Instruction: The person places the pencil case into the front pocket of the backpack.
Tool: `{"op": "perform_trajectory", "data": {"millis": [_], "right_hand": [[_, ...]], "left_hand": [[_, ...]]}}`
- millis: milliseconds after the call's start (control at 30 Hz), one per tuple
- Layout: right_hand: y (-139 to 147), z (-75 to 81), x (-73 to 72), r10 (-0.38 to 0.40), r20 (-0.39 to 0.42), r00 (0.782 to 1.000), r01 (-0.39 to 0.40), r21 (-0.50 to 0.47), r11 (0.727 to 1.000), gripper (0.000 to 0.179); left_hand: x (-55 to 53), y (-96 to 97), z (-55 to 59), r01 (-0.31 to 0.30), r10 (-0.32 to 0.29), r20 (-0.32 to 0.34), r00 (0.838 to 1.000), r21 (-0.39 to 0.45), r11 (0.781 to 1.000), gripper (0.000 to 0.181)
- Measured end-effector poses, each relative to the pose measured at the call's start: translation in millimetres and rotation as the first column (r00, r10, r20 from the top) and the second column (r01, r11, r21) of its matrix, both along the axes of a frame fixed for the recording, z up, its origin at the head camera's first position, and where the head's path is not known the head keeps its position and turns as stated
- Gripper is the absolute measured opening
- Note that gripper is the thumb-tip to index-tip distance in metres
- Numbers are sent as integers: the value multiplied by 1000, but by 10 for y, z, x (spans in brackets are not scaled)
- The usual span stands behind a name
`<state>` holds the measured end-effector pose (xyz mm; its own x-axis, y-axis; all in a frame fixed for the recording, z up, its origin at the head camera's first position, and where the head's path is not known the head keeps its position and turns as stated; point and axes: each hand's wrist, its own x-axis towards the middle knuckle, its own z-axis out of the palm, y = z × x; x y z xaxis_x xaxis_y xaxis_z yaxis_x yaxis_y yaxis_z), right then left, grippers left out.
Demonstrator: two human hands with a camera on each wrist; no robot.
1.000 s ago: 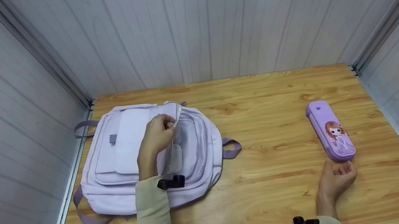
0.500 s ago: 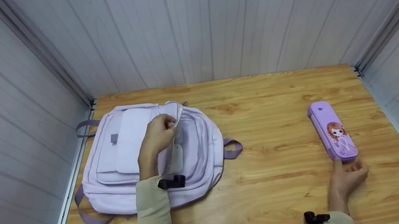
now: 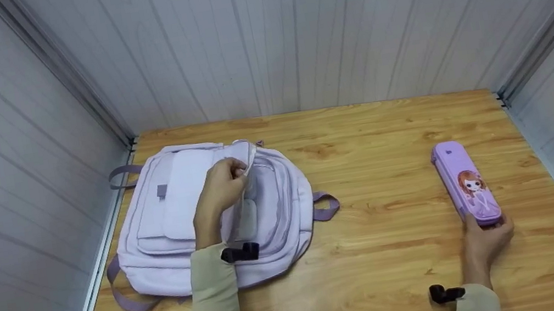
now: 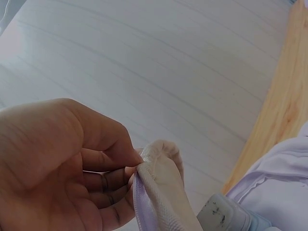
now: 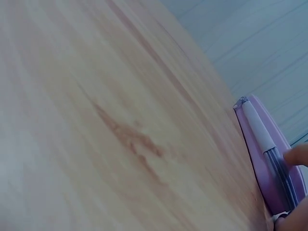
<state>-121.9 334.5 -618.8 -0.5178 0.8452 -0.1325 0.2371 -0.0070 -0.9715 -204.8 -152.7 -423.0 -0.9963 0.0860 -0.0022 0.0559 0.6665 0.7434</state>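
A pale lilac backpack lies on its back at the left, its front pocket unzipped. My left hand pinches the zippered edge of the pocket flap between thumb and fingers and lifts it; the left wrist view shows this flap edge with its light lining. Inside the pocket sits a greyish rounded object. At the right a purple pencil case with a printed doll figure lies lengthwise. My right hand grips its near end, thumb on the left side. Its zipped side shows in the right wrist view.
The wooden table is walled by grey panels at the back and both sides. Purple straps stick out from the backpack's left, and a loop from its right end.
My right hand has moved right and slightly forward, from just below the pencil case onto its near end. My left hand keeps holding the pocket flap up.
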Motion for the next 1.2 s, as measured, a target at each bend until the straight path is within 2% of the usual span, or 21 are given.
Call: {"op": "perform_trajectory", "data": {"millis": [167,433,600,767,967,1200], "right_hand": [[29,-26,7,34,61,998,-35,14,999,76],[51,-15,2,82,110,991,-86,32,996,87],[56,-11,-3,88,134,987,-89,7,996,86],[41,14,-6,67,135,989,-67,-1,998,83],[25,40,6,21,101,995,-24,29,999,79],[59,98,1,50,86,995,-42,-94,995,83]], "left_hand": [[-3,5,-3,-5,4,-10,1000,-5,1000,27],[-6,3,-8,-1,1,-4,1000,5,1000,27],[-12,0,-13,3,-3,7,1000,13,1000,27],[-16,-4,-25,0,0,8,1000,16,1000,27],[-11,5,-20,8,-8,3,1000,6,1000,27],[1,13,-1,0,0,15,1000,4,1000,25]]}}
